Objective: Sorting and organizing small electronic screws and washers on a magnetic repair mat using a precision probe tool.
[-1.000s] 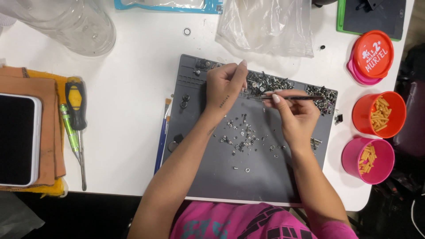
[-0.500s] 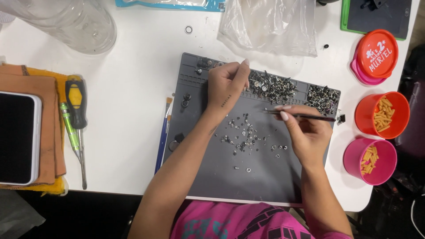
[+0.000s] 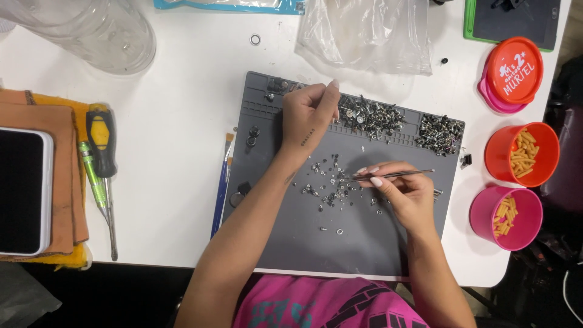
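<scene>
Grey mat covers the middle of the white worktop, so the tiny screws scattered on it stay put. My right hand pinches thin metal tweezers between thumb and fingers, tips aimed left into the loose scatter — a grip suited to parts this small. My left hand rests curled on the mat's upper edge, fingertips drawn together beside a heaped pile; whether it holds a screw I cannot tell. Orange and pink cups stand at the right — within reach.
</scene>
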